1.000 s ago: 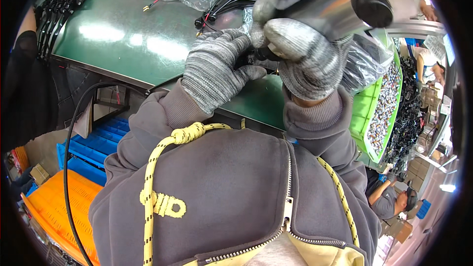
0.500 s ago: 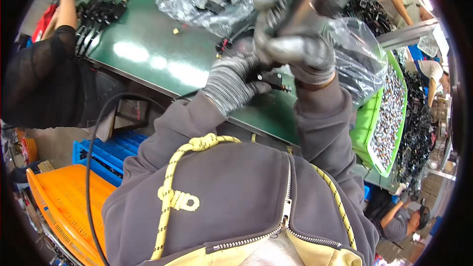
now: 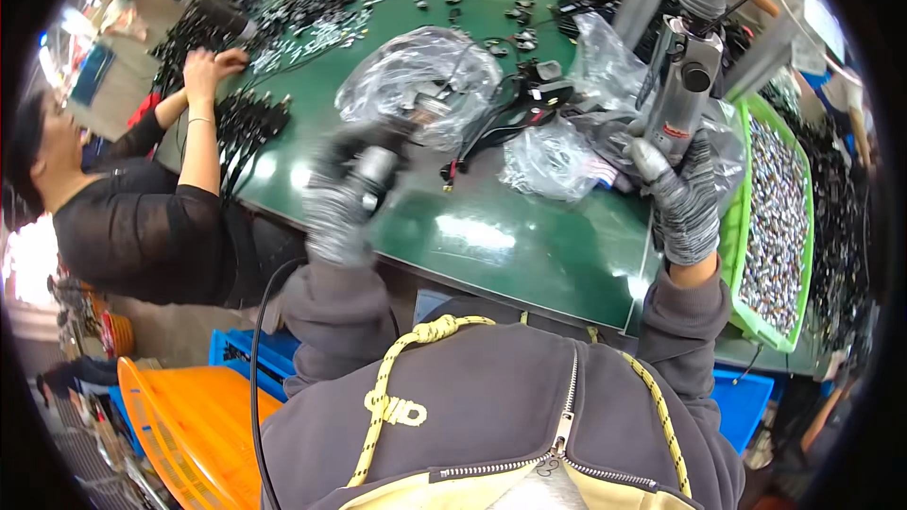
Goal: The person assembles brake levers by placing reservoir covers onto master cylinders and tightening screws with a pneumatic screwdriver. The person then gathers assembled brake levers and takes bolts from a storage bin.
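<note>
My right hand (image 3: 688, 208), in a striped grey glove, grips the lower end of a silver-grey power screwdriver (image 3: 682, 99), which stands nearly upright at the right of the green table (image 3: 501, 264). My left hand (image 3: 338, 208), gloved alike, is over the table's front left part. It is smeared by motion, with its fingers closed around a dark, blurred part (image 3: 383, 137). Beyond it lies a clear plastic bag (image 3: 387, 66) with things inside. Black cables (image 3: 482, 137) with red and brass ends are between my hands. A second crumpled clear bag (image 3: 553, 162) rests left of my right hand.
A green bin (image 3: 742, 255) full of small metal pieces stands at the right. Black cable parts (image 3: 248, 123) lie in front of a person (image 3: 142, 227) at the left. An orange basket (image 3: 179, 416) and a blue crate (image 3: 244, 359) are below the table's front edge.
My hands have parted: the left moved leftward with the dark part, the right moved rightward, bringing the screwdriver from a tilt to nearly upright. The view shifted, showing more of the table.
</note>
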